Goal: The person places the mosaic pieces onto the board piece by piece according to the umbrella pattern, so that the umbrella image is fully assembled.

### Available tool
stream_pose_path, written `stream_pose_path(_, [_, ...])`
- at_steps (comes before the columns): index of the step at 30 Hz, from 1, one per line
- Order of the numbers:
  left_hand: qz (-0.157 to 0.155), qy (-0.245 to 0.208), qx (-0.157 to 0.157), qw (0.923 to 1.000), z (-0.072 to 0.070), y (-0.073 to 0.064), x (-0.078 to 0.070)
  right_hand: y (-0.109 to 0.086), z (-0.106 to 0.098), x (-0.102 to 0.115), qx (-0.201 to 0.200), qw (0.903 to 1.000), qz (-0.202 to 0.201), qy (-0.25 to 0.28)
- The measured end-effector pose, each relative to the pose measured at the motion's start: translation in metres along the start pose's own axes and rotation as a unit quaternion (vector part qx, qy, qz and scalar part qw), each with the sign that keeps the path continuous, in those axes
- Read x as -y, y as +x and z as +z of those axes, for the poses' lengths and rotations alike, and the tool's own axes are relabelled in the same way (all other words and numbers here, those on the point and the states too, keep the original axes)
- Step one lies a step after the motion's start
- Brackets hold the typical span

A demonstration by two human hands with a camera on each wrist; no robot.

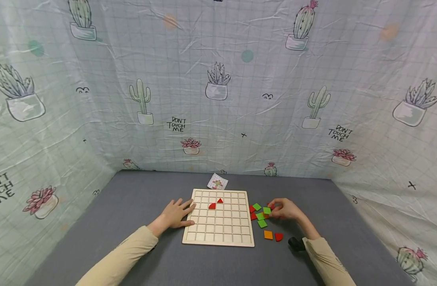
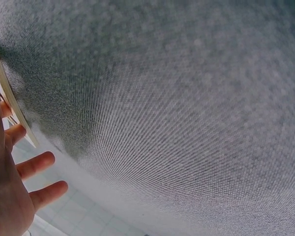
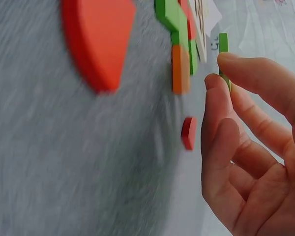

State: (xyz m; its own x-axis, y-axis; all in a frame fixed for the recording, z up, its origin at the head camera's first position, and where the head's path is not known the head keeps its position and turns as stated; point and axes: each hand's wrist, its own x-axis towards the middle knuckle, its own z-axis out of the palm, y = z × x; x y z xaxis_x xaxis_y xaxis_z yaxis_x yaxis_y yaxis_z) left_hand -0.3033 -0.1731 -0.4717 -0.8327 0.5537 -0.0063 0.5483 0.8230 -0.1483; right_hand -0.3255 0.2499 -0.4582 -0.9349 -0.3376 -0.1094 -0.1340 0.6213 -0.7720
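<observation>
A wooden grid board (image 1: 218,229) lies on the grey table. On it are a red rounded piece (image 1: 212,206) and a red triangle (image 1: 220,201) in its upper cells. My left hand (image 1: 173,214) rests at the board's left edge with fingers spread; the left wrist view shows the fingers (image 2: 37,164) extended. To the right of the board, my right hand (image 1: 286,209) pinches a green tile (image 3: 223,43) between thumb and fingertips, raised off the table. Beneath that hand lies a loose cluster of green tiles (image 1: 262,223), red pieces (image 1: 253,216) and an orange piece, partly covered.
An orange square (image 1: 268,235) and a red quarter-round piece (image 1: 278,237) lie nearer the front. Behind the board is a card with a printed coloured pattern (image 1: 217,182). A patterned curtain (image 1: 218,119) encloses the table's back and sides.
</observation>
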Motion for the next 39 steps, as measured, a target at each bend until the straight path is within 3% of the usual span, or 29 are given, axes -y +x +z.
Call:
stream_pose_path(14, [0.003,0.011,0.003,0.9999,-0.005,0.001,-0.003,0.011,0.022,0.021,0.008,0.9990,-0.037,0.022])
stream_pose_path(28, [-0.010,0.019,0.008,0.9997,-0.002,0.000,0.000,0.026,0.054,0.040,-0.036,0.9989,-0.020,0.021])
stream_pose_path(39, [-0.007,0.029,0.006,0.9995,-0.004,0.000,-0.003,0.032,0.068,0.055,-0.031,0.9985,-0.034,0.031])
